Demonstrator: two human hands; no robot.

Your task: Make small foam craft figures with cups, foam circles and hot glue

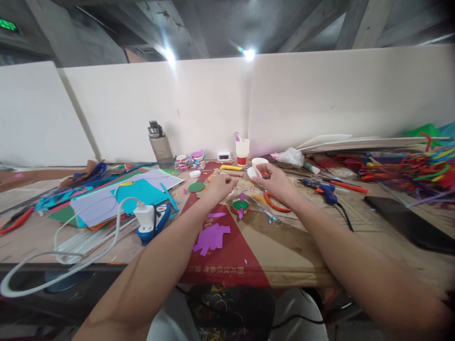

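Observation:
My right hand (272,179) holds a small white cup-like piece (253,174) between its fingers, tilted, above the back middle of the table. To its left, my left hand (222,185) hovers with its fingers bent together; whatever they pinch, if anything, is too small to name. Just below and between the hands lies a green disc in a round rim with purple strips (241,205). A green disc (196,187) rests left of my left hand. Purple paper pieces (212,238) lie on the red board nearer me.
Behind the hands stand a red and white cup (242,152) with pens and a grey bottle (161,146). Coloured paper (95,203) and a cabled power strip (152,225) lie left. At right are a blue glue gun (322,189), a black phone (408,222) and pipe cleaners.

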